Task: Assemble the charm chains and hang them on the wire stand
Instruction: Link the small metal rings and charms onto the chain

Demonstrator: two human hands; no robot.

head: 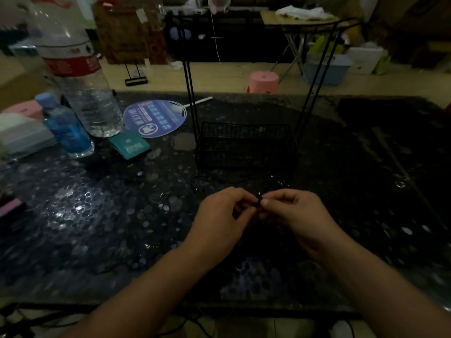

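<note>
- Since the light is poor, I log only what reads clearly: the dark speckled tabletop [97, 215] carries everything, and both hands work near the middle of its near edge.
- Wire stand [246, 142]: black, basket base, tall uprights, standing toward the far edge, well apart from the hands. I see nothing hanging on it.
- Large water bottle [80, 89] and small blue bottle [66, 128] sit by the far left corner, with a round fan [155, 118] just beside them. Not in play.
- Left hand [219, 220]: fingers curled in, thumb and forefinger pinching toward the right hand.
- Right hand [295, 215]: likewise curled, thumb tip pressing a small dark charm piece [258, 201] held between the two hands, above the tabletop.
- Chain itself: too dark and fine to make out; faint glints lie between hands and stand.
- Judgement: joining step, early in task. I would keep both pinches close to the joint, hold one side fixed and work the other, and confirm closure before lifting toward the stand.
</note>
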